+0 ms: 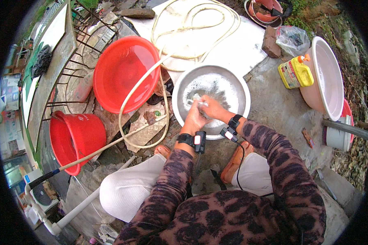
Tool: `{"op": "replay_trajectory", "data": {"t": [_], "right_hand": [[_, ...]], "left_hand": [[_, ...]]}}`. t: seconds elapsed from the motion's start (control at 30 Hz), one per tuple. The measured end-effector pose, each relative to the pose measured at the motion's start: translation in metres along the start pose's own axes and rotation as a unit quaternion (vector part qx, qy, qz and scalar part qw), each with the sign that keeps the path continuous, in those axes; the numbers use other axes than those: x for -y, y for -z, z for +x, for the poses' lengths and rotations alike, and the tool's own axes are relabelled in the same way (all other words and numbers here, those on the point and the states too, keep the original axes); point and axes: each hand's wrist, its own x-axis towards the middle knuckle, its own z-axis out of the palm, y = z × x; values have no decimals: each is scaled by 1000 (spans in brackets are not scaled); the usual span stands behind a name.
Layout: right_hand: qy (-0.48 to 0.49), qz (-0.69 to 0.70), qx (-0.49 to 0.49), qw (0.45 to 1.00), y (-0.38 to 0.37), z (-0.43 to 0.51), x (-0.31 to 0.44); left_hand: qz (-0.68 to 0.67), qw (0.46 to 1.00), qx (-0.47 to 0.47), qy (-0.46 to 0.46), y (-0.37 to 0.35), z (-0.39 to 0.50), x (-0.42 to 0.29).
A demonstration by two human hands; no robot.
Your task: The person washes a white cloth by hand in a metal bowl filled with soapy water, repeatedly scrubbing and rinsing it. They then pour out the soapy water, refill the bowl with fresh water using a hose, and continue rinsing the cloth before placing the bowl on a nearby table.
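Both hands meet over a round metal basin point(243, 82) of sudsy water on the ground between my feet. My left hand point(196, 118) and my right hand point(213, 107) press together around a small, wet, whitish cloth point(197, 97), most of it hidden by the fingers. White foam floats around a darker patch of water just beyond the hands. Up and left of the basin stands a large red plastic basin point(122, 73) with clear water in it; a pale hose point(135, 92) loops across its right side.
A red bucket point(90, 128) lies tipped at the left. The hose runs over a white sheet point(248, 39) at the top. At the right, a yellow detergent bottle point(296, 73) is beside a pale pink basin point(329, 79) standing tilted. A brick point(271, 42) and a plastic bag point(293, 38) lie behind.
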Motion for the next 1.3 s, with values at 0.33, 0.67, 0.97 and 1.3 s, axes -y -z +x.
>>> {"op": "replay_trajectory", "data": {"t": [0.33, 0.67, 0.97, 1.3], "right_hand": [[-32, -67, -82, 994, 31, 19, 14], [-145, 493, -35, 857, 85, 14, 16], [-122, 592, 39, 796, 87, 8, 27], [-162, 291, -190, 924, 108, 24, 10]], "left_hand": [[-11, 994, 59, -88, -25, -4, 0], [240, 913, -216, -249, -3, 4, -2], [392, 871, 3, -294, -19, -6, 3], [313, 801, -71, -506, -4, -1, -14]]}}
